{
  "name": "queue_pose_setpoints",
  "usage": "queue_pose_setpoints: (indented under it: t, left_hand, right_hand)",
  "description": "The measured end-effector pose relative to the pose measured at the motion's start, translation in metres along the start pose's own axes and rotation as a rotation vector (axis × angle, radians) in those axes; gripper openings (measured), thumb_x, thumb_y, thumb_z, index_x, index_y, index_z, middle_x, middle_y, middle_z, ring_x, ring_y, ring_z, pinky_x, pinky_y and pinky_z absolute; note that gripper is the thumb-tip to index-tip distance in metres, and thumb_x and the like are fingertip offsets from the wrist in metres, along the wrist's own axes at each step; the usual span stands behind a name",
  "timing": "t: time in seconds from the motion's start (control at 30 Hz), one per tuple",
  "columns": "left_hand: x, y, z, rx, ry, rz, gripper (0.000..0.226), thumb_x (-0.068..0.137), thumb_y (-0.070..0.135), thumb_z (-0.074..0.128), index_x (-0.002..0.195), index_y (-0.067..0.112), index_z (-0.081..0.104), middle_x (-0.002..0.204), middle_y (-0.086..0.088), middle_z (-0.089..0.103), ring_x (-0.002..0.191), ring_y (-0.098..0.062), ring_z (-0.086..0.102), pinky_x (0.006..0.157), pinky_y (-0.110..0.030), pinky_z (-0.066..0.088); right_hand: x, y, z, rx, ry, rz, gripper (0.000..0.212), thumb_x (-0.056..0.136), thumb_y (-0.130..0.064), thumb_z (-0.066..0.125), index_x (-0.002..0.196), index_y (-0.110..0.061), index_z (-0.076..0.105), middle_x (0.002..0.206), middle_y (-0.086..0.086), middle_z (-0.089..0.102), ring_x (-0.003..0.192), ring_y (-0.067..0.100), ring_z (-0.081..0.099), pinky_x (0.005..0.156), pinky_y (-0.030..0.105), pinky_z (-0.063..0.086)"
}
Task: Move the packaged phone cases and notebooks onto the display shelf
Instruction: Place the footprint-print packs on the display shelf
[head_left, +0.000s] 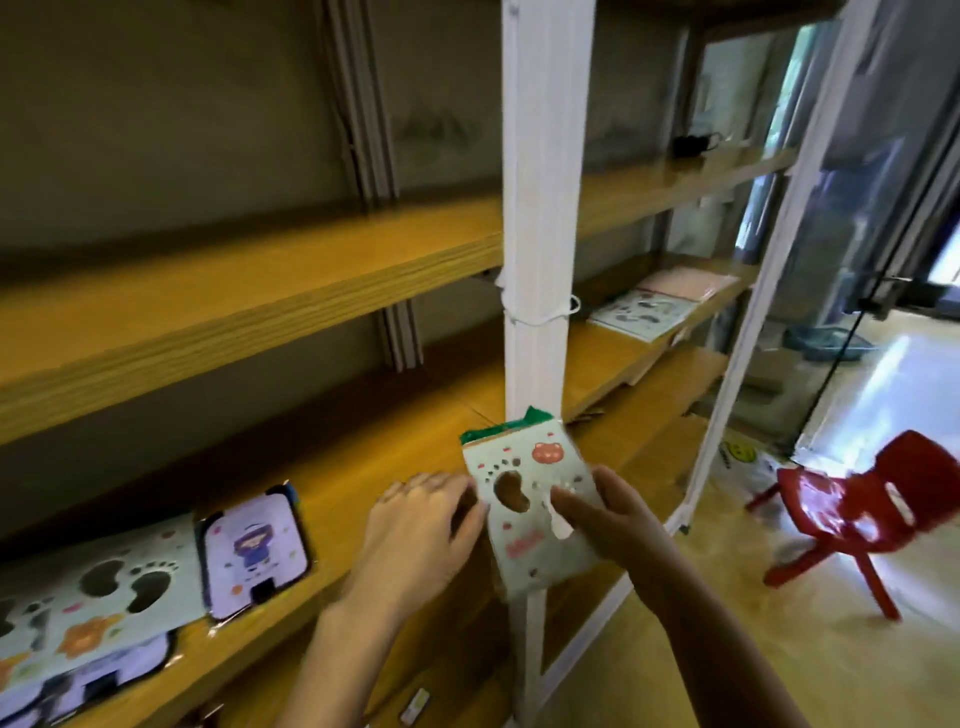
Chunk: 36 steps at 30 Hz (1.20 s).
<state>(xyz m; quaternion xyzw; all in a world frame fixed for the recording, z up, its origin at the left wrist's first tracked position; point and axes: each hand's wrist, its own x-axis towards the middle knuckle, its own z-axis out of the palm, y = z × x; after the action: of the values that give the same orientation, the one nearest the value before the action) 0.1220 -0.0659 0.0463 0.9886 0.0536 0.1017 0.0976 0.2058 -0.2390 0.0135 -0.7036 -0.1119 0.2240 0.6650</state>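
Notebook (530, 512) pale green, paw-print cutouts, bear face, green top.

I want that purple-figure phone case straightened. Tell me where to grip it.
Pinch the phone case by its near short edge, reaching in from the front of the shelf. It lies flat, so only edges offer a grip, and a paw-print notebook sits close against its left side.

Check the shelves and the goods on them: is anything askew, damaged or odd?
A white cord is tied round the white upright post, as if a makeshift fix. On the lower shelf, the packaged items at left overlap untidily.
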Motion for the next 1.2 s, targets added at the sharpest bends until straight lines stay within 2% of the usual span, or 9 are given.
queue_pose_setpoints:
  t: [0.07,0.17,0.27,0.5,0.73,0.87,1.2]
  left_hand:
    - [0.015,0.029,0.008,0.000,0.005,0.011,0.034,0.096,0.048,0.030,0.122,0.033,0.047,0.131,0.012,0.053,0.119,-0.008,0.046,0.095,-0.027,0.035]
    - [0.039,0.068,0.023,-0.004,0.029,0.011,0.033,0.096,0.048,0.030,0.121,0.034,0.047,0.128,0.014,0.054,0.117,-0.007,0.047,0.093,-0.025,0.035]
    - [0.062,0.102,0.038,0.000,0.057,0.011,0.034,0.095,0.050,0.030,0.122,0.035,0.046,0.126,0.014,0.056,0.116,-0.005,0.048,0.093,-0.023,0.034]
    - [0.115,0.169,0.068,-0.028,-0.019,0.017,0.040,0.095,0.049,0.030,0.128,0.032,0.045,0.131,0.014,0.052,0.121,-0.005,0.046,0.103,-0.025,0.032]
    - [0.175,0.192,0.082,-0.010,-0.001,0.021,0.040,0.095,0.048,0.031,0.129,0.032,0.045,0.131,0.013,0.053,0.121,-0.003,0.046,0.104,-0.025,0.034]
    - [0.223,0.200,0.099,0.022,-0.013,0.000,0.040,0.096,0.048,0.032,0.129,0.031,0.045,0.132,0.011,0.053,0.122,-0.005,0.047,0.103,-0.026,0.037]
    - [0.369,0.230,0.133,-0.022,-0.007,-0.023,0.036,0.096,0.045,0.037,0.125,0.028,0.049,0.129,0.009,0.055,0.118,-0.010,0.050,0.095,-0.028,0.041]
  right_hand:
    - [0.000,-0.002,-0.029,-0.064,-0.026,-0.014,0.027,0.087,-0.019,0.062,0.111,-0.014,0.050,0.096,0.002,0.067,0.077,0.010,0.069,0.055,0.017,0.053]
    - [0.006,-0.001,-0.079,-0.071,-0.024,-0.028,0.025,0.089,-0.019,0.059,0.111,-0.013,0.049,0.096,0.004,0.068,0.076,0.011,0.071,0.060,0.022,0.057]
    - [0.013,-0.002,-0.128,-0.063,0.012,-0.024,0.016,0.091,-0.017,0.057,0.105,-0.016,0.049,0.091,0.001,0.068,0.068,0.007,0.070,0.055,0.018,0.055]
    - [0.033,-0.008,-0.219,-0.039,0.097,-0.031,0.021,0.089,-0.017,0.059,0.108,-0.014,0.051,0.089,0.000,0.068,0.065,0.004,0.069,0.052,0.016,0.053]
    - [0.073,-0.010,-0.274,0.010,0.173,-0.025,0.029,0.088,-0.020,0.060,0.115,-0.013,0.051,0.093,0.001,0.068,0.075,0.012,0.068,0.055,0.020,0.054]
    - [0.108,-0.012,-0.301,-0.008,0.185,-0.019,0.027,0.087,-0.020,0.061,0.112,-0.014,0.052,0.092,0.002,0.069,0.074,0.012,0.069,0.054,0.020,0.055]
    - [0.229,-0.048,-0.385,-0.078,0.239,-0.011,0.029,0.086,-0.021,0.062,0.112,-0.013,0.052,0.094,0.004,0.067,0.079,0.014,0.067,0.052,0.020,0.053]
